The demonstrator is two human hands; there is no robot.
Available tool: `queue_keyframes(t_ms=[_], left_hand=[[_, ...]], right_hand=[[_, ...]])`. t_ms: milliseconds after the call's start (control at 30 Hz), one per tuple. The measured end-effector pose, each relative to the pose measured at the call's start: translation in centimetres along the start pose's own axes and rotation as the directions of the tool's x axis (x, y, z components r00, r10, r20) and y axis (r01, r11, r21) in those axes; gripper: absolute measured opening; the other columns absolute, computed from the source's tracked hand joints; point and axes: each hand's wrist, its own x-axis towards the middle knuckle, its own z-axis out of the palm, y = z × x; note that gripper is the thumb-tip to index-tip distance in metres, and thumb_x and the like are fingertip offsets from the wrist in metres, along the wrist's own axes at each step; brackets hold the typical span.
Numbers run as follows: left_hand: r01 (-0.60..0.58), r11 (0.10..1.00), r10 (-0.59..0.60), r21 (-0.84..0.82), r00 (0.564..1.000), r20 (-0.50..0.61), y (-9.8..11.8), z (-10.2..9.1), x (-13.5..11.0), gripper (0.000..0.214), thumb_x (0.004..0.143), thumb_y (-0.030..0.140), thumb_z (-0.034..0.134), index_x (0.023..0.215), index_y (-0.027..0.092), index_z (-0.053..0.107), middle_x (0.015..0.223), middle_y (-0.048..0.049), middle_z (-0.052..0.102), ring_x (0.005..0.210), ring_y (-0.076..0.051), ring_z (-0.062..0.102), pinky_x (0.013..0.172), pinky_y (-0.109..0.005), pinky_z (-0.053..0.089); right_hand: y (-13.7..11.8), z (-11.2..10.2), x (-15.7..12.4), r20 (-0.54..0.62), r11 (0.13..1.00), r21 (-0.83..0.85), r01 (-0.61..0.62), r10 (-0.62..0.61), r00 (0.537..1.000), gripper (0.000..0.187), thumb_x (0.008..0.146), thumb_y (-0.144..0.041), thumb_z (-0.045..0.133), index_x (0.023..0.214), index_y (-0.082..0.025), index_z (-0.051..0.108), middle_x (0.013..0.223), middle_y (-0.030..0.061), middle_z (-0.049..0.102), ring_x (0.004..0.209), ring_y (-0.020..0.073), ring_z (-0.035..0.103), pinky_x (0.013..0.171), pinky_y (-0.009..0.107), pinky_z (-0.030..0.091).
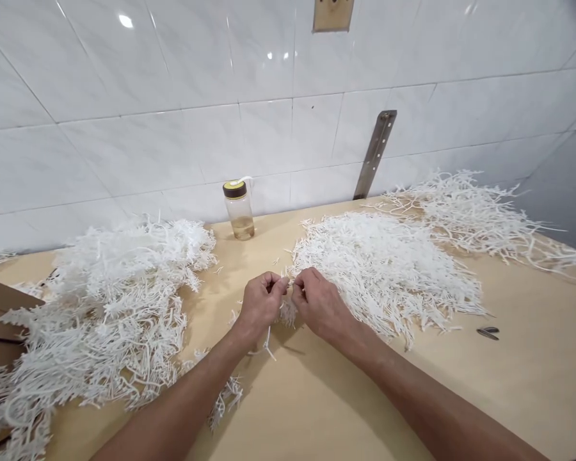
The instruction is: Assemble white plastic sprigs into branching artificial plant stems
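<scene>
My left hand (263,302) is closed in a pinch on a thin white branched plastic piece, and its forked tail (269,346) hangs below the fingers. Right beside it, my right hand (320,303) is pinched too, its fingertips almost meeting the left ones. What sits in the right fingertips is too small to make out. Close behind the right hand spreads a pile of short white plastic pieces (388,262). Left of my hands lies a big tangled heap of white branched pieces (120,307). A few loose white bits (228,397) lie near my left forearm.
A clear bottle (240,214) with a dark lid stands near the wall. A perforated metal bar (375,153) leans there. Longer white strands (480,218) lie at the back right. Small dark snips (488,333) rest on the table at right. A brown box (4,298) borders the left.
</scene>
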Motion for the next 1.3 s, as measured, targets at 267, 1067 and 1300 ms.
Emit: queue_keyframes(t_ms=[267, 1067, 1300], left_hand=[[0.078, 0.988, -0.064, -0.132, 0.992, 0.107, 0.7, 0.0, -0.3, 0.038, 0.075, 0.052, 0.068, 0.065, 0.016, 0.060, 0.046, 0.0068, 0.037, 0.043, -0.006, 0.027, 0.045, -0.022, 0.021], [0.224, 0.955, -0.194, -0.194, 0.967, 0.162, 0.8, -0.1, -0.1, 0.044, 0.068, 0.056, 0.074, 0.064, 0.015, 0.059, 0.046, 0.0069, 0.037, 0.042, -0.005, 0.027, 0.043, -0.021, 0.018], [0.244, 0.946, -0.202, -0.212, 0.958, 0.204, 1.0, -0.3, 0.0, 0.037, 0.071, 0.049, 0.072, 0.065, 0.015, 0.061, 0.044, 0.0080, 0.032, 0.040, -0.005, 0.022, 0.044, -0.022, 0.015]], right_hand=[[2.9, -3.6, 1.2, -0.284, 0.989, 0.040, -0.145, 0.151, 0.947, 0.006, 0.084, -0.016, 0.051, 0.086, -0.020, 0.055, 0.084, 0.0071, 0.062, 0.069, 0.0195, 0.056, 0.062, 0.032, 0.042], [-0.2, -3.0, -0.1, -0.041, 0.939, 0.280, 0.199, -0.196, 0.980, 0.016, 0.093, -0.019, 0.053, 0.107, -0.021, 0.061, 0.109, 0.0085, 0.066, 0.072, 0.0149, 0.063, 0.066, 0.029, 0.052], [0.0, -2.6, -0.2, -0.046, 0.965, 0.210, 0.158, -0.152, 0.987, 0.010, 0.093, -0.016, 0.054, 0.093, -0.019, 0.064, 0.086, 0.0049, 0.069, 0.073, 0.0162, 0.065, 0.067, 0.029, 0.051]])
